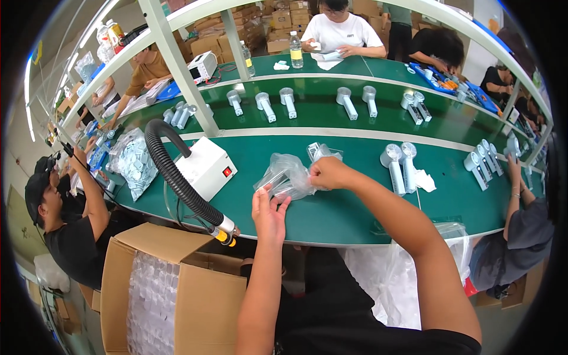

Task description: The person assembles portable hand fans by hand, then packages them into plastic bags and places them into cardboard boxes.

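Observation:
Over the near edge of the green bench, a crumpled piece of clear plastic packaging [286,175] is between my hands. My right hand [330,173] is closed, its fingertips pinching the packaging's right side. My left hand [269,214] has its palm turned up, and its curved fingers and thumb hold the lower left edge. Just beyond my right hand lies a small light piece with a dark pattern [313,151], partly under clear film; its kind cannot be made out. To the right, two pale blue handheld fans [394,168] lie side by side, with a crumpled white sheet [424,180] against them.
A white machine [207,168] with a black corrugated hose [177,183] stands left of my hands. Below it, an open carton [204,302] holds clear plastic pieces. Several fans lie on the conveyor [313,121] behind a metal rail. Co-workers sit left, right and across.

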The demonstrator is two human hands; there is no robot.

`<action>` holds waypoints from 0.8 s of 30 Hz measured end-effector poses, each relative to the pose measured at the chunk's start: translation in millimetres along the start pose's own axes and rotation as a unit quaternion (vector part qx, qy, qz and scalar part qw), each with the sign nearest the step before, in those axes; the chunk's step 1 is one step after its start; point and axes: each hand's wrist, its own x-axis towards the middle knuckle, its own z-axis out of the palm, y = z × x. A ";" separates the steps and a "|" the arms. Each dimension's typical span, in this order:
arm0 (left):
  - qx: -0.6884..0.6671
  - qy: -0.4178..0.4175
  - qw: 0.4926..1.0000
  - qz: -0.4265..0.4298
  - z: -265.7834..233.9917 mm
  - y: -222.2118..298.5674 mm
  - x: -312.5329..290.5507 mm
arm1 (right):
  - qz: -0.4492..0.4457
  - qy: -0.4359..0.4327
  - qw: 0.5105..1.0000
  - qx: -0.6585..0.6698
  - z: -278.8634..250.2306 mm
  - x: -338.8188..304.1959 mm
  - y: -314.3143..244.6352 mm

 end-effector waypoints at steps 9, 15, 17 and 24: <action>0.037 0.013 0.999 -0.013 -3.5 15.1 -9.3 | -0.114 0.226 0.966 0.050 -44.8 7.3 -24.8; -0.002 -0.001 0.998 -0.056 0.6 21.5 -8.2 | -0.174 0.404 0.898 -0.011 -78.3 23.9 -29.4; -0.010 0.003 0.998 -0.055 0.4 20.5 -8.2 | -0.190 0.436 0.879 -0.016 -88.6 21.3 -37.1; -0.164 -0.034 0.983 -0.074 -18.4 8.0 -2.9 | -0.217 0.114 0.968 -0.060 -50.5 27.9 -47.6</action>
